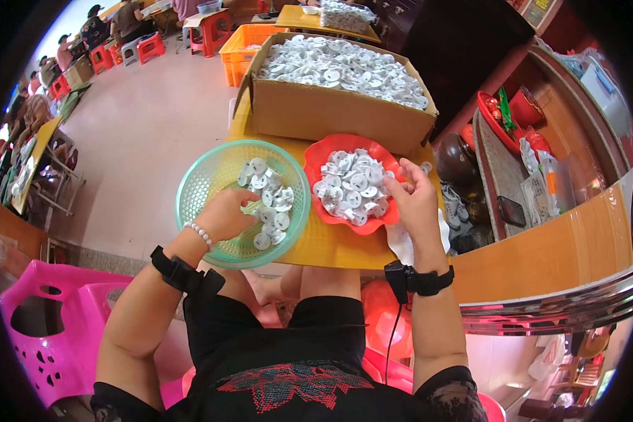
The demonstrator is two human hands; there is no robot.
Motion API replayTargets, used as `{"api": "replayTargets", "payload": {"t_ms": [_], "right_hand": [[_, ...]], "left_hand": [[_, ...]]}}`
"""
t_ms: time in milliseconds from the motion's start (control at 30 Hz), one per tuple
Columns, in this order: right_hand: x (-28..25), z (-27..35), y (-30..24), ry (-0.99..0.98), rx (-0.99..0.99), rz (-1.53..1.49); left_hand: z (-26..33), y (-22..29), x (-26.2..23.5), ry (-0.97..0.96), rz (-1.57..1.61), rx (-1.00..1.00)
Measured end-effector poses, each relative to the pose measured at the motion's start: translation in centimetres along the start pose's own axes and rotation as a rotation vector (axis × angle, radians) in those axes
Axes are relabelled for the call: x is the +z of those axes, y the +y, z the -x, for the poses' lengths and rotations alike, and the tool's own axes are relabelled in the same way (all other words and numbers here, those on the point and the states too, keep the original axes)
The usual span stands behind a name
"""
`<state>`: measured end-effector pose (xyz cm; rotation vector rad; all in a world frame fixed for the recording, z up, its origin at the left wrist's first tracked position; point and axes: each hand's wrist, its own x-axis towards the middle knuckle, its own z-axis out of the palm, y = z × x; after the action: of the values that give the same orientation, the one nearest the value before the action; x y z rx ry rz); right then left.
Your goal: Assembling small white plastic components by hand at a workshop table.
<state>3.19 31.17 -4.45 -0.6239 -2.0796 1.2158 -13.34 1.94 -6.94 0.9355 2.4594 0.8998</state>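
Observation:
My left hand (pixel 226 215) hovers low inside a light green plastic basket (pixel 197 179), fingers and thumb apart. Small round white plastic pieces (pixel 278 200) lie in the basket right beside its fingertips. My right hand (pixel 416 202) is at the right rim of a red scalloped bowl (pixel 315 151), its thumb and fingers spread apart. The thumb tip is next to a heap of white plastic pieces (pixel 359 183) in that bowl, and nothing gripped shows between the fingers. A strap with a small black device circles each wrist.
A cardboard box (pixel 330 109) piled with white pieces stands behind the bowl on the yellow table (pixel 323 246). Orange crates (pixel 235 53) are beyond it. A cluttered counter (pixel 496 176) stands at the right, a pink chair (pixel 56 330) at the left. Other people sit far left.

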Motion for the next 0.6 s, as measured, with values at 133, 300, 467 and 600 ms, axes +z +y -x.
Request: {"api": "replayTargets", "payload": {"t_ms": [133, 300, 467, 600], "right_hand": [[-4.3, 0.6, 2.3, -0.070, 0.022, 0.262], [-7.8, 4.2, 6.2, -0.277, 0.267, 0.688], [-7.3, 6.3, 7.9, -0.216, 0.285, 0.897], [-7.2, 6.3, 9.1, -0.204, 0.234, 0.819]], "left_hand": [[-1.6, -0.1, 0.7, -0.081, -0.228, 0.033], [-2.3, 0.2, 0.8, -0.159, -0.387, 0.024], [-1.5, 0.5, -0.5, -0.135, -0.189, -0.064], [0.7, 1.9, -2.5, -0.137, 0.399, -0.226]]}}
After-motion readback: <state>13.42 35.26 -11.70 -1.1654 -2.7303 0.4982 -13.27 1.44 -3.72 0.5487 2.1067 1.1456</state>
